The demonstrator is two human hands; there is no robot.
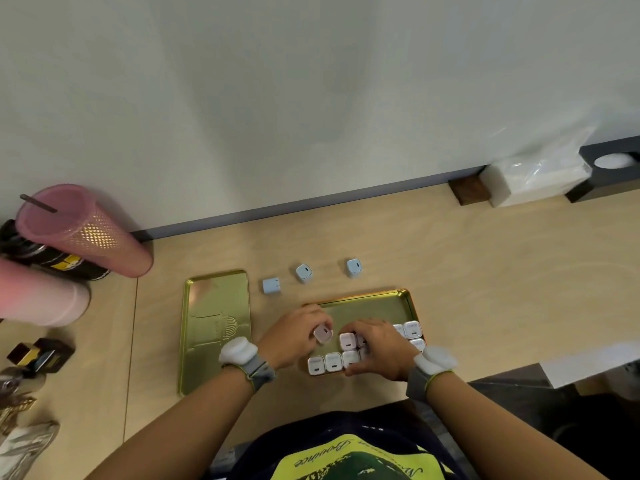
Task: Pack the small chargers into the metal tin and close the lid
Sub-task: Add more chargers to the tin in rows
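Note:
The gold metal tin (pixel 367 306) lies open on the wooden table in front of me, with several white and pink chargers (pixel 325 364) lined up in its near half. My left hand (pixel 298 332) holds a pink charger (pixel 323 334) over the tin's left part. My right hand (pixel 377 348) rests on the chargers in the tin, fingers pressing around a pale pink one (pixel 347 340). The gold lid (pixel 214 327) lies flat to the left of the tin. Three light blue chargers (pixel 271 285) (pixel 304 272) (pixel 354 266) stand loose on the table behind the tin.
A pink tumbler with a straw (pixel 79 230), a dark bottle (pixel 52 258) and a pink cylinder (pixel 41 296) crowd the far left. Small boxes (pixel 41 355) sit at the left edge. A white tissue pack (pixel 533 178) stands by the wall at the back right.

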